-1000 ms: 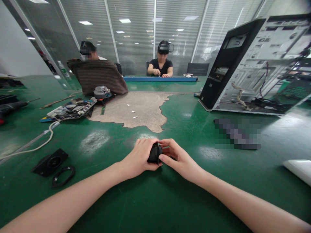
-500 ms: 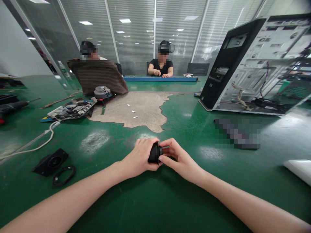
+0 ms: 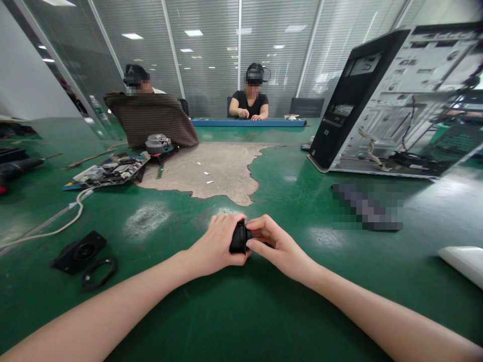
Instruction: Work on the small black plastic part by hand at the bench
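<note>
Hardly anything has moved over the last second in the head view: the left hand [image 3: 219,244] and the right hand [image 3: 277,246] stay together over the green bench [image 3: 241,311], and the black round part [image 3: 239,237] sits between them at the same spot, near the middle of the bench's front. The left grip is wrapped round the part; the right grip pinches its right face with thumb and forefinger, now drawn a little closer in. So the handling goes on in place, I judge, with no release. Counted: one part in hand, two hands on it, one black square piece [image 3: 78,251] and one black ring [image 3: 98,273] lying well off left, one open computer case [image 3: 396,100], two other people across the bench.
</note>
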Motion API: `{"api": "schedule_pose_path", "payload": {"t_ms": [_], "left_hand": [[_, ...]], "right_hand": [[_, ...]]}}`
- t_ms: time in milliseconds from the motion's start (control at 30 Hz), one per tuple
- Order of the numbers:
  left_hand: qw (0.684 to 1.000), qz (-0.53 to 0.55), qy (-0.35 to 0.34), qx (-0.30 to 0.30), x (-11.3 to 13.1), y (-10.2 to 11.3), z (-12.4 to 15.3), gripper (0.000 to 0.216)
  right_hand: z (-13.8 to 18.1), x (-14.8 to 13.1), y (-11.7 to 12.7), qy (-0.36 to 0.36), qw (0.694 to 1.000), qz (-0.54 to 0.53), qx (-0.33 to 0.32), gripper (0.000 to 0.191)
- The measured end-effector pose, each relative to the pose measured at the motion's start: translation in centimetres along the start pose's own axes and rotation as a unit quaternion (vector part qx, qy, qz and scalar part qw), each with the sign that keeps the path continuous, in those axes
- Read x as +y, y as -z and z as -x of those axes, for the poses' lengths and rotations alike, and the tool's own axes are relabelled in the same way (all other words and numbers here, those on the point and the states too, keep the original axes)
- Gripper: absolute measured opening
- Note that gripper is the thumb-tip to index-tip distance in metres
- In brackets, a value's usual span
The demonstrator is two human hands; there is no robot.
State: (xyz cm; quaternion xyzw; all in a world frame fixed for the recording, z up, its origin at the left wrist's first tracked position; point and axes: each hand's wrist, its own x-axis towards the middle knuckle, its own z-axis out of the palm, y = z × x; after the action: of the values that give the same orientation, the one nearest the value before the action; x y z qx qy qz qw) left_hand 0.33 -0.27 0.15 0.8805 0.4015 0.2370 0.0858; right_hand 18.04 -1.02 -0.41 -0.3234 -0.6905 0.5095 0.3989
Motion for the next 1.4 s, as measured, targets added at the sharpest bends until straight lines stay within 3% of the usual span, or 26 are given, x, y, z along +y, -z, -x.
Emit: {"api": "schedule_pose_path", "payload": {"t_ms": [167, 333, 567, 833, 1100, 1200, 1400], "left_hand": [[1.000, 0.001, 0.001, 0.000, -0.06, 0.00, -0.02, 0.053], [1.000, 0.003, -0.003, 0.001, -0.06, 0.06, -0.02, 0.054], [1.000, 0.007, -0.003, 0.004, 0.00, 0.10, -0.04, 0.053], [1.000, 0.009, 0.000, 0.001, -0.08, 0.00, -0.07, 0.053], [1.000, 0.012, 0.002, -0.002, -0.17, -0.03, -0.04, 0.055], [1.000, 0.011, -0.001, 0.004, -0.12, -0.03, -0.06, 0.053], [1.000, 0.006, -0.002, -0.002, -0.10, 0.03, -0.10, 0.052]], "right_hand": [[0.00, -0.09, 0.07, -0.021, 1.000, 0.004, 0.002, 0.029], [0.13, -0.22, 0.24, -0.007, 1.000, 0.011, -0.017, 0.026], [0.05, 0.04, 0.04, 0.021, 1.000, 0.006, 0.008, 0.015], [-0.08, -0.34, 0.02, -0.035, 0.999, 0.002, -0.003, 0.026], [0.18, -0.26, -0.02, 0.023, 0.999, 0.033, -0.007, 0.021], [0.10, -0.18, -0.05, 0.019, 1.000, 0.018, -0.002, 0.016], [-0.01, -0.37, -0.06, -0.009, 1.000, 0.008, -0.006, 0.026]]}}
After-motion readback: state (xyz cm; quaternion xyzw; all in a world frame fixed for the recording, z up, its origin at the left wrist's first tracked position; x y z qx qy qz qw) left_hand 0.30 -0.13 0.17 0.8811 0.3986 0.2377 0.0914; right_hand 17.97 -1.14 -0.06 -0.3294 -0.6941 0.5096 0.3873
